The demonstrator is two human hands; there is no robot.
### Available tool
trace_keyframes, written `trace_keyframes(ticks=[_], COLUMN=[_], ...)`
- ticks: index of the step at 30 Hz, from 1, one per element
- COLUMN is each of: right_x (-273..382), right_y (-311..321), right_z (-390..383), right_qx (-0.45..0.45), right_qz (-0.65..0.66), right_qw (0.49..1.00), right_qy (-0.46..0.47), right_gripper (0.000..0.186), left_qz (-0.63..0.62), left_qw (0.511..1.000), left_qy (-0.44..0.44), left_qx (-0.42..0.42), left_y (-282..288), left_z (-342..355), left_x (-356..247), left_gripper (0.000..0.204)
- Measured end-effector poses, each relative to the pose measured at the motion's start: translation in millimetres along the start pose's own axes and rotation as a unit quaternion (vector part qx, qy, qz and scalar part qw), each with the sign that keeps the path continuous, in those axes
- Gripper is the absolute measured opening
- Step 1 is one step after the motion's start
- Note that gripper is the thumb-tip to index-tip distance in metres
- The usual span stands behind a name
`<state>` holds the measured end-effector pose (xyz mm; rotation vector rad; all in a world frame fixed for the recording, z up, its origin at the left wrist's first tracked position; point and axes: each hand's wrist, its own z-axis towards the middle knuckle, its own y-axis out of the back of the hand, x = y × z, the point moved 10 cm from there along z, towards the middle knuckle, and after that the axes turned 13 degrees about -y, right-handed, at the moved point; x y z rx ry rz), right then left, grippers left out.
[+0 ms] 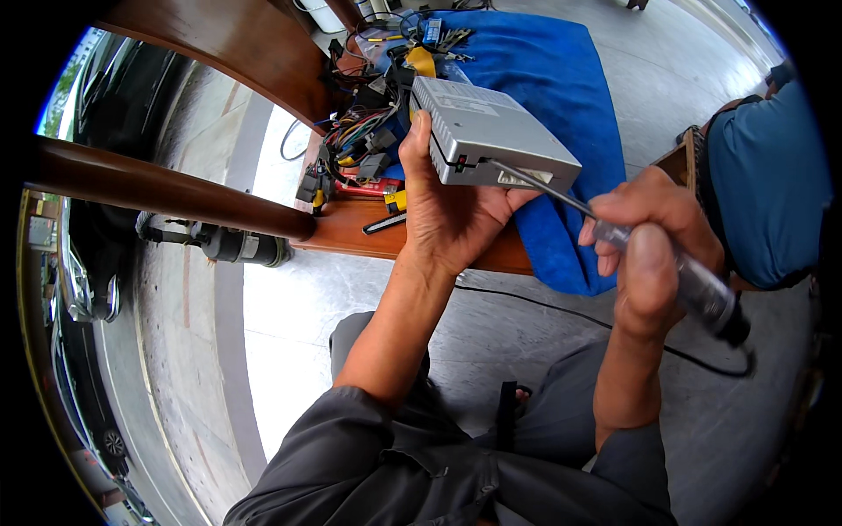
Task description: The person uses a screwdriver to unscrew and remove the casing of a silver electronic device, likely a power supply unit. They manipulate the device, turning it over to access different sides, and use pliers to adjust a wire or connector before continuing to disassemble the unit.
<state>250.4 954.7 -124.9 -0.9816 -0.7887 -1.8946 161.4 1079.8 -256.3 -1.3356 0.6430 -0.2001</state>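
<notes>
A flat silver electronics box [495,123] rests tilted in my left hand [443,206]. The thumb presses its left side, and the other fingers pass underneath, partly hidden. On the edge facing me are a pale connector socket [526,178] and tiny red and green spots. My right hand [653,250] grips a screwdriver [702,289] by its clear, black-ended handle. Its metal shaft points left, and the tip meets the box's near edge beside the socket, where a gap seems to show. I cannot tell how deep the tip sits.
Bundled wires with grey connectors [373,140] crowd the wooden bench [338,232], beside a yellow-and-black cutter [386,223]. A blue cloth [561,79] drapes over it. Below runs a black cable [535,302], curving up near the screwdriver's end. A blue-covered seat [763,184] stands at right.
</notes>
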Motion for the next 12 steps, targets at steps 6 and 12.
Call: trace_keyframes(ticks=[6,12], right_x=[-30.0,18.7], right_y=[15.5,-7.0], right_z=[2.9,-4.8], right_qx=[-0.055,0.023], right_qz=[0.107,-0.108], right_qw=[0.987,0.987], right_qy=[-0.103,0.114], right_gripper=[0.027,0.023], left_qz=[0.011,0.03], left_qw=[1.0,1.0], left_qy=[0.011,-0.008], left_qx=[0.009,-0.002], left_y=[2.8,4.5], left_z=[1.8,1.1], left_x=[4.3,-0.5], left_gripper=[0.087,0.086])
